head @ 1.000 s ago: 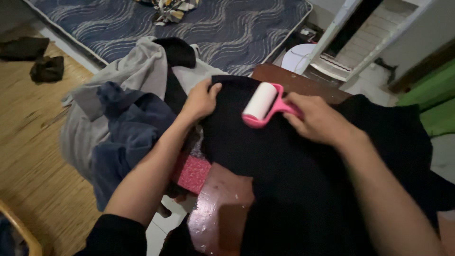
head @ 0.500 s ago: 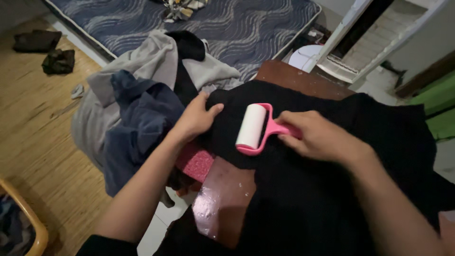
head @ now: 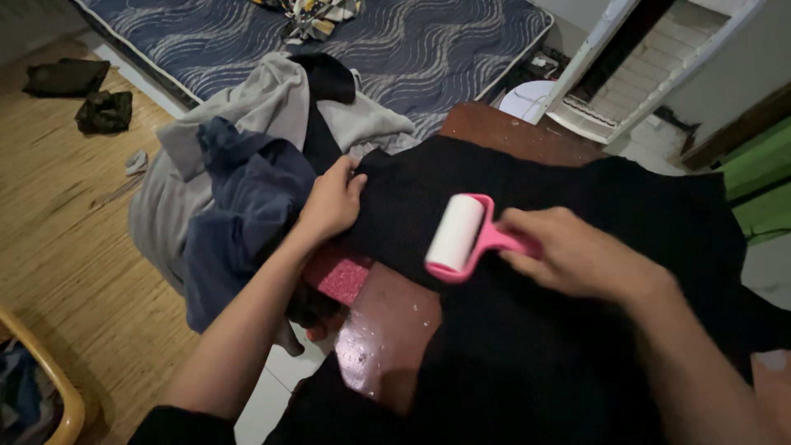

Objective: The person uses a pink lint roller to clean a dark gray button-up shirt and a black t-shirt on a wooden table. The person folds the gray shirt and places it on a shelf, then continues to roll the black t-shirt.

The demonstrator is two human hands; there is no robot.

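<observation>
A black garment (head: 535, 313) lies spread over a dark red-brown table (head: 387, 330). My right hand (head: 577, 251) grips the pink handle of a lint roller (head: 457, 235), whose white roll rests on the cloth near its left edge. My left hand (head: 329, 202) presses down and pinches the garment's left edge, just left of the roller. A pink textured thing (head: 338, 276) pokes out beneath the cloth under my left wrist.
A heap of grey and dark blue clothes (head: 235, 185) lies left of the table. Behind it is a blue patterned mattress (head: 395, 49). Dark clothes (head: 103, 107) lie on the wooden floor. A basket rim (head: 49, 387) shows at bottom left.
The roller has moved down the cloth toward me, from the far part to near the garment's near-left edge. My left hand stays holding the edge.
</observation>
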